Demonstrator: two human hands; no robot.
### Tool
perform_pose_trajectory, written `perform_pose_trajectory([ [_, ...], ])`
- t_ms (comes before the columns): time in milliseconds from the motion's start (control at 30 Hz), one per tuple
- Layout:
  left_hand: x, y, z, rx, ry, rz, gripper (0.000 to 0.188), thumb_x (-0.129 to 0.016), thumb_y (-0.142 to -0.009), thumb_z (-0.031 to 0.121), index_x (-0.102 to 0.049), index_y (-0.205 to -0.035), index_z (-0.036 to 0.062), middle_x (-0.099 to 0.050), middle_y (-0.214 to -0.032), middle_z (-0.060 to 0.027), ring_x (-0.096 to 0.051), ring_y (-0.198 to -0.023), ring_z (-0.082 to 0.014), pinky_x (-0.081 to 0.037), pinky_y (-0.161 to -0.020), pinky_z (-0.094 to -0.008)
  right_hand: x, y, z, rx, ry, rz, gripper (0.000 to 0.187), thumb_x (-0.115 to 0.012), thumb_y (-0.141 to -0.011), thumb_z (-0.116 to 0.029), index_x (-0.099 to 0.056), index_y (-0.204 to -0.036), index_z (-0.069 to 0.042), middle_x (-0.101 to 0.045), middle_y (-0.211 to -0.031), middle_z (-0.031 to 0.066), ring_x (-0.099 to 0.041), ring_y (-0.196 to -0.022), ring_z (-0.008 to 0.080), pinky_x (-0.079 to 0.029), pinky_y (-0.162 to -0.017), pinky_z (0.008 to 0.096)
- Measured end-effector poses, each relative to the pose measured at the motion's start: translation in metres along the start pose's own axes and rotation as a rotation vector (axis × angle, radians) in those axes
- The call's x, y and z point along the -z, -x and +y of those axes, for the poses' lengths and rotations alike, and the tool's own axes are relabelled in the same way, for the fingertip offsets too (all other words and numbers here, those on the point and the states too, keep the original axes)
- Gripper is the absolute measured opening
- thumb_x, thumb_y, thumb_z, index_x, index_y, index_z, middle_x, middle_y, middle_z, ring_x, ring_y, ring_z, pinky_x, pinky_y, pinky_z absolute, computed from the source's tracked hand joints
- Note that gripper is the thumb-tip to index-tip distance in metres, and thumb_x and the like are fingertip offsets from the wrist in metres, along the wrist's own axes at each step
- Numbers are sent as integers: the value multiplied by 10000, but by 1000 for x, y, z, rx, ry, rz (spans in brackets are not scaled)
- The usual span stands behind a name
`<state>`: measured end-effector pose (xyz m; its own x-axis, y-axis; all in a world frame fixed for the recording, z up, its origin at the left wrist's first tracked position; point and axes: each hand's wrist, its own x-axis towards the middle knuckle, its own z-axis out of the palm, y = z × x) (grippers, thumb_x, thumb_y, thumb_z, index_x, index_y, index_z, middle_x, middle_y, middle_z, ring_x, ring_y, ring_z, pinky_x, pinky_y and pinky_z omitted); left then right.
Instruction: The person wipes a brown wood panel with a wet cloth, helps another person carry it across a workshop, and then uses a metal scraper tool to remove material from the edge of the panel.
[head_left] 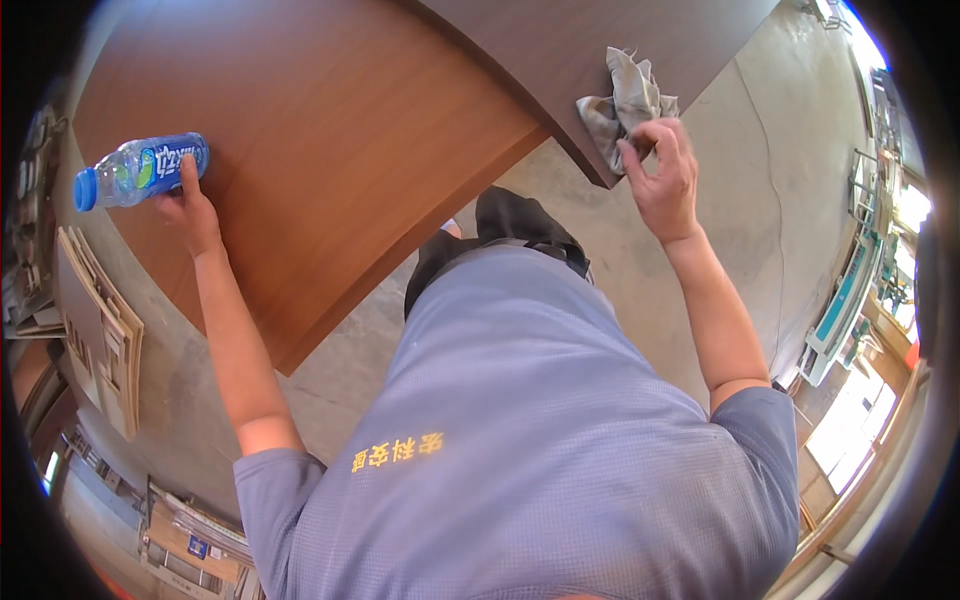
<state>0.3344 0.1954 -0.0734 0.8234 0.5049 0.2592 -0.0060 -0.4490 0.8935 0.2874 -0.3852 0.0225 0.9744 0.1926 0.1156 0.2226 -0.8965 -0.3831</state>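
My left hand [190,212] is closed round a clear plastic bottle [130,172] with a blue cap and a blue label. It holds the bottle tilted on its side, cap to the left, above the reddish-brown wooden panel [330,130]. On the right, a crumpled light-grey cloth [634,92] lies over the near corner of a darker brown panel [600,40]. My right hand [664,180] is at the cloth's near edge, its thumb and curled fingers pinching the fabric. The fingertips are partly hidden in the folds.
Wooden boards [105,320] lean in a stack at the left. A thin cable [772,180] runs over the concrete floor [735,290] on the right. Beyond it stands green and white equipment [842,300]. The reddish-brown panel's straight edge passes close to my body.
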Motion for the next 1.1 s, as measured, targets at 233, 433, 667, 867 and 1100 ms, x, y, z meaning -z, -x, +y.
perform_pose_trajectory([
  [233,0,3,9,13,-7,10,561,-772,-939,340,-572,-1316,-24,-655,-1299,-144,-631,-1179,-264,-480,-1063,-395,21,-8,-32,270,-112,-183,218,-787,-771,-26,-581,-842,-42,-571,-898,86,-601,-816,298,-521,-698,416],
  [433,2,8,11,138,0,-29,681,-770,-942,341,-439,-1443,19,-558,-1428,-139,-562,-1277,-268,-407,-1148,-400,-17,-70,-50,446,-23,-380,256,-720,-820,-31,-474,-752,-50,-514,-792,114,-572,-704,333,-476,-596,437],
  [667,-3,-6,-3,40,-98,-56,669,-782,-910,432,-536,-1371,14,-631,-1346,-138,-598,-1248,-306,-429,-1133,-408,-98,-291,-134,541,136,-341,296,-567,-993,-295,-647,-1049,-15,-745,-1065,139,-673,-1018,456,-513,-872,566],
  [867,16,-4,-15,40,-54,-22,706,-784,-916,402,-465,-1420,24,-590,-1386,-137,-580,-1259,-283,-410,-1146,-399,-26,-55,-45,427,76,-370,116,-685,-825,-58,-590,-891,-55,-547,-797,124,-612,-776,332,-508,-660,461],
  [1100,4,-17,-27,-67,106,-32,597,-797,-924,290,-530,-1346,-37,-626,-1326,-130,-611,-1196,-231,-459,-1075,-376,55,91,27,-432,-258,-21,159,-784,-794,-26,-632,-835,-7,-509,-689,17,-457,-660,70,-407,-593,263],
])
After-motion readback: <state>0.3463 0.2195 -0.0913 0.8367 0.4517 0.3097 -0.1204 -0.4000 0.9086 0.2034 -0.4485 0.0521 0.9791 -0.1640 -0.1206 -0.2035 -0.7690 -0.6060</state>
